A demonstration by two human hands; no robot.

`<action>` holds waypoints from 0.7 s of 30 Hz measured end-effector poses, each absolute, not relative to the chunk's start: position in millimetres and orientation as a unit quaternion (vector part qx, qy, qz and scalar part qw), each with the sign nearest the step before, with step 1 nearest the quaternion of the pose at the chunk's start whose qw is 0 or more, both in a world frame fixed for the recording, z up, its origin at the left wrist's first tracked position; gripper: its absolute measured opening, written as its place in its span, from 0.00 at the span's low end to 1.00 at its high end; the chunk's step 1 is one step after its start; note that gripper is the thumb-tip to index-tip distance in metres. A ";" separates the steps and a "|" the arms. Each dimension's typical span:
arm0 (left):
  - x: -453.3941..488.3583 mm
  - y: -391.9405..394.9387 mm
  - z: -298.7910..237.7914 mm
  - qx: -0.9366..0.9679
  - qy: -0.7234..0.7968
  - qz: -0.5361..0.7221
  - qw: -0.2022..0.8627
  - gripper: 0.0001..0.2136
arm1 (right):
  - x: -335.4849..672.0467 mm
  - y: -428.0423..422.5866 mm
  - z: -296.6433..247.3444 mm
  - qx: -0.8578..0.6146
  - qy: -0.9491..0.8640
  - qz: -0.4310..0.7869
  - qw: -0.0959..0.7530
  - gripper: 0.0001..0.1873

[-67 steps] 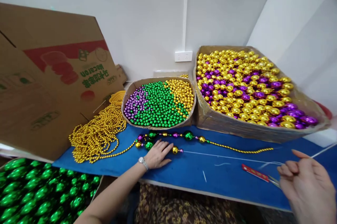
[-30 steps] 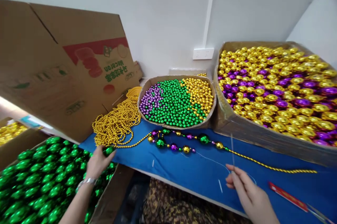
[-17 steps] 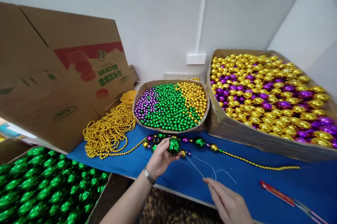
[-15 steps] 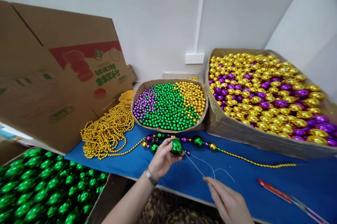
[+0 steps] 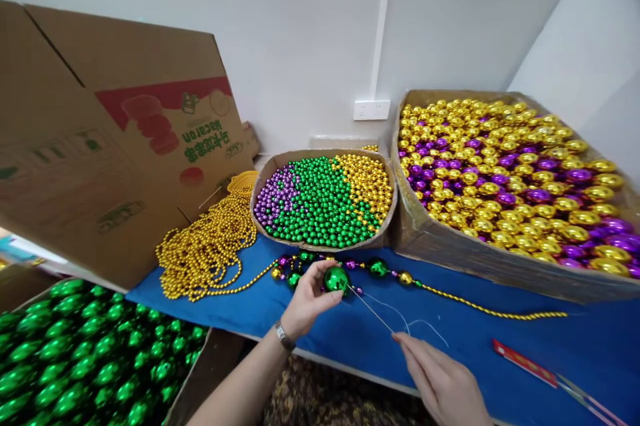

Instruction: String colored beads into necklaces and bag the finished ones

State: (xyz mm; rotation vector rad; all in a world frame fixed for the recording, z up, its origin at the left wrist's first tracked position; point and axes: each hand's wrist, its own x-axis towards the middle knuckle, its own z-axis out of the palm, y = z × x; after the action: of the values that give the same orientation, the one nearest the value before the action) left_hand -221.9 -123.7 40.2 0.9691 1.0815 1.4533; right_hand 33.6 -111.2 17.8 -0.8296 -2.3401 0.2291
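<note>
My left hand [image 5: 306,301] grips a large shiny green bead [image 5: 336,279] between thumb and fingers, above the front of the blue cloth. Pinched in my right hand [image 5: 440,373] is the near end of a long thin needle [image 5: 373,312], whose far tip meets the right side of that bead; whether it is inside the hole I cannot tell. Fine white thread [image 5: 427,326] curls on the cloth beside the needle. Just behind my left hand lies a bead garland [image 5: 379,268] of green, purple and gold beads, partly hidden by the hand.
An oval box [image 5: 325,246] holds small purple, green and gold beads. At right stands a larger box [image 5: 450,239] of gold and purple beads. Gold bead strands [image 5: 210,253] lie left, before a tall carton [image 5: 125,146]. Large green beads [image 5: 85,359] fill a box lower left. A red packet [image 5: 525,364] lies right.
My left thumb has shifted to the lower front of the green bead. The right hand and needle have moved slightly right, and the whole view has shifted a little.
</note>
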 end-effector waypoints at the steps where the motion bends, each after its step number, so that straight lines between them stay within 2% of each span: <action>1: -223.4 -123.8 40.9 0.412 0.456 0.601 0.512 0.27 | 35.3 -110.9 18.0 -0.315 -0.894 0.074 0.311 0.16; 7: -234.0 -127.3 54.9 0.575 0.505 0.499 0.407 0.29 | 42.6 -107.4 23.6 -0.321 -0.902 -0.091 0.272 0.18; 10: -228.3 -130.1 55.8 0.633 0.512 0.451 0.366 0.31 | 36.1 -107.4 23.3 -0.314 -0.899 -0.111 0.285 0.20; 15: -204.4 -132.6 35.2 0.515 0.468 0.531 0.483 0.39 | 26.2 -109.1 12.8 -0.316 -0.898 -0.064 0.298 0.20; 21: -190.8 -131.6 26.1 0.413 0.418 0.606 0.536 0.37 | 33.2 -110.1 1.2 -0.303 -0.905 0.009 0.299 0.18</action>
State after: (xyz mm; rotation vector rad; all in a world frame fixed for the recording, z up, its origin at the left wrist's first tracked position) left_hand -190.8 -131.6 26.1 0.9822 0.9952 1.4439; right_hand 33.2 -110.1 1.2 -0.8056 -2.4032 0.0240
